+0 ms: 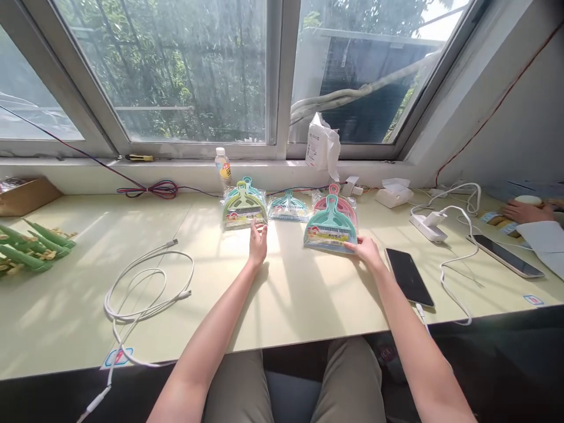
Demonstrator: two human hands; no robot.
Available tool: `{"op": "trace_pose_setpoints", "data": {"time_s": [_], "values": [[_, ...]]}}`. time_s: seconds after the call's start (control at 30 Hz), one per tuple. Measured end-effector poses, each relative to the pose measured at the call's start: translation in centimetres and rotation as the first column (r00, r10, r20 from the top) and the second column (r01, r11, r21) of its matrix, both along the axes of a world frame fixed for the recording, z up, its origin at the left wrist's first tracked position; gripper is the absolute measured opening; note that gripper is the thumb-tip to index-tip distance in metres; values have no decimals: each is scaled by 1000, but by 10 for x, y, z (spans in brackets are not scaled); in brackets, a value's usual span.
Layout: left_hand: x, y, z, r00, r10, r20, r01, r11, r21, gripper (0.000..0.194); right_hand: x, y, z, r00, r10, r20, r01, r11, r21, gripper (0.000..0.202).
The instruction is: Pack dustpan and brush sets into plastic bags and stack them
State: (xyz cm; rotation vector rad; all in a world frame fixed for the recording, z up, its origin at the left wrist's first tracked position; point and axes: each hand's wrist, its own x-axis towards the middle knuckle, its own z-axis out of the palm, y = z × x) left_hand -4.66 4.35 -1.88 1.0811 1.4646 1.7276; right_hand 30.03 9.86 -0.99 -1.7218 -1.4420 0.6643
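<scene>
Small dustpan-and-brush sets in clear plastic wrap stand leaning in a row on the table. My left hand [258, 242] is closed at the lower right corner of the yellow-green dustpan set [244, 212], its fingertips on the wrapping. Behind that set, part of a blue one [248, 181] shows. My right hand [366, 250] pinches the lower right corner of a teal dustpan set [328, 226], which stands tilted back. A pink dustpan set [333, 189] is mostly covered by the teal one. Between the two groups sits another blue dustpan set [288, 208].
A drink bottle [223, 165] and a tissue pack [323, 144] stand behind the sets. Coiled white cable [150, 282] lies at left. A phone [409, 277] and a power strip [428, 228] are at right, near another person's hand [529, 210]. Green bundles [33, 249] lie far left.
</scene>
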Motion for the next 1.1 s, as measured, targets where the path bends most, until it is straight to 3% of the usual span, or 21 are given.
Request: {"op": "trace_pose_setpoints", "data": {"time_s": [0.07,0.17,0.27,0.43,0.57,0.63,0.7,0.77,0.83,0.87,0.9,1.0,1.07,1.1], "values": [[-9,5,-2,998,62,-10,-62,998,-11,48,17,13,1,956,-96,276,110,993,-37,22],[-19,11,-6,995,96,12,-95,994,-50,30,17,34,0,885,-170,434,186,982,5,34],[-24,13,-10,995,97,18,-95,992,-78,21,0,54,-5,881,-214,423,206,976,64,40],[-25,15,-13,999,51,5,-50,992,-117,17,-21,71,-14,893,-377,245,331,920,211,66],[-25,15,-15,999,7,-32,-11,992,-129,17,-32,65,-15,842,-470,267,371,862,346,58],[-24,15,-16,999,-14,-43,9,992,-124,17,-49,54,-14,832,-444,332,269,847,457,51],[-23,14,-17,999,-25,-37,21,994,-107,16,-78,42,-11,838,-325,439,42,840,541,42],[-22,14,-17,999,-33,-23,30,995,-92,15,-120,34,-6,808,-111,578,-270,804,531,39],[-22,13,-16,999,-39,-18,37,995,-97,15,-166,37,2,722,119,681,-520,743,422,42],[-22,13,-15,999,-40,-21,38,993,-108,16,-188,43,8,712,172,681,-544,748,380,43],[-22,12,-13,999,-43,-25,39,992,-120,17,-207,53,15,734,187,653,-506,792,341,44],[-23,8,-9,998,-44,-34,39,988,-150,20,-240,89,43,841,81,536,-188,971,149,48],[-24,5,-8,999,-41,-33,35,986,-164,20,-245,110,61,868,7,496,-16,1000,16,46],[-25,5,-9,999,-38,-31,33,986,-162,21,-244,118,68,875,0,484,7,1000,-14,42]]}}
